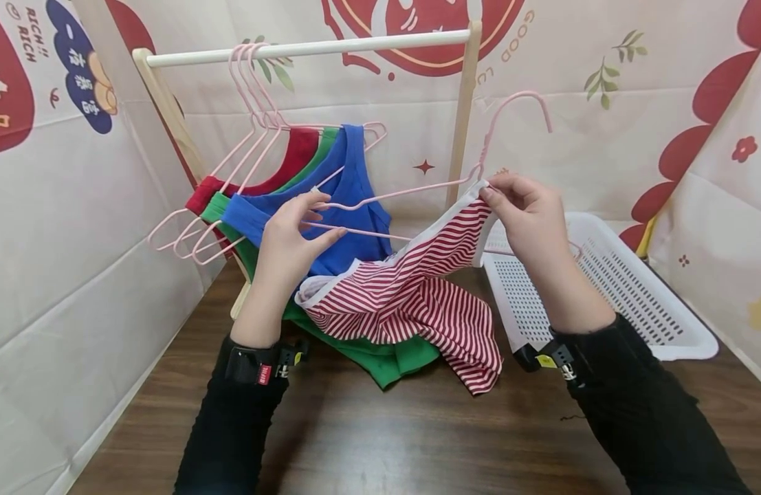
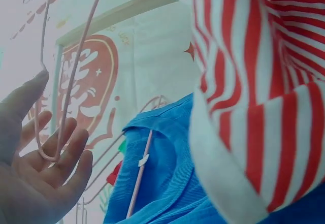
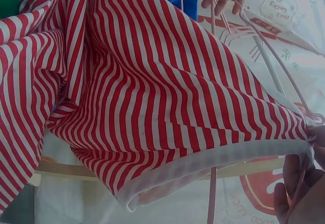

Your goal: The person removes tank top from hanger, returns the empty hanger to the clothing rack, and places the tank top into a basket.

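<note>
Striped tank top [image 1: 411, 289]: light, floppy, prob. slides on thin wire hanger [image 1: 417, 189]. Right hand [image 1: 528, 213] pinches white-trimmed strap + wire; left hand [image 1: 293, 230] fingers hook hanger's end. Best hold: strap trim.

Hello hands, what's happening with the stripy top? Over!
Left hand holds pink hanger end. Right hand pinches striped top at hanger neck. Top half on; blue top hangs close behind.

A pink wire hanger [image 1: 417, 189] is held tilted above the desk, its hook [image 1: 521, 110] raised at the right. A red-and-white striped top [image 1: 411, 289] with white trim is draped from the hanger's right shoulder, crumpled and sagging, its lower end resting on the desk.
</note>
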The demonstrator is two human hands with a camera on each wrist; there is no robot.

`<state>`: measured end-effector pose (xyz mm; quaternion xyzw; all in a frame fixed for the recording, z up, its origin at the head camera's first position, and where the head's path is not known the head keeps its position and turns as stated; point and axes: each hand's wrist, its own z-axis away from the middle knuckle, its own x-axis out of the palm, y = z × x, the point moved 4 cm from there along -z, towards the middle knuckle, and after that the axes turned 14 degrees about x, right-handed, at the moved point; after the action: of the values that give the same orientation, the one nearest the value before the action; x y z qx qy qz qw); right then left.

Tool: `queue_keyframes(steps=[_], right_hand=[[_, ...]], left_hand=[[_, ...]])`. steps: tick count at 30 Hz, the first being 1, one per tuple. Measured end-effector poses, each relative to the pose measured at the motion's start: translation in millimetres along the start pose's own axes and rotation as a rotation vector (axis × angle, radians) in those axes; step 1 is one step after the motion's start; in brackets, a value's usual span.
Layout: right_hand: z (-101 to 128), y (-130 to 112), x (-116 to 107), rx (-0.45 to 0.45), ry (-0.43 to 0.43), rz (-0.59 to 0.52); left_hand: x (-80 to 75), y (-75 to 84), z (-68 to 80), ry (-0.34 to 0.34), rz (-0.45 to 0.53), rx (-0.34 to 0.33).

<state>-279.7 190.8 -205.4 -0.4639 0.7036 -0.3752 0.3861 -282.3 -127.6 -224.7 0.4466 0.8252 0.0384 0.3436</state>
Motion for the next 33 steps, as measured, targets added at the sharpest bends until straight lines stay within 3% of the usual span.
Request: queue_keyframes(steps=[10, 16, 26, 33], right_hand=[[7, -1, 6, -0.027, -0.041, 0.056], [11, -3, 11, -0.06, -0.042, 0.112], [15, -8, 16, -0.085, -0.05, 0.228], [13, -7, 14, -0.087, -0.096, 0.305]], left_hand=[[-1.7, 16.9, 0.3, -0.08, -0.314, 0.2], [-0.2, 22.6, 3.8, -0.076, -0.407, 0.296], [-4.1, 19.5, 6.0, -0.01, -0.428, 0.312], [-13.9, 8.9, 8.4, 0.016, -0.476, 0.278]])
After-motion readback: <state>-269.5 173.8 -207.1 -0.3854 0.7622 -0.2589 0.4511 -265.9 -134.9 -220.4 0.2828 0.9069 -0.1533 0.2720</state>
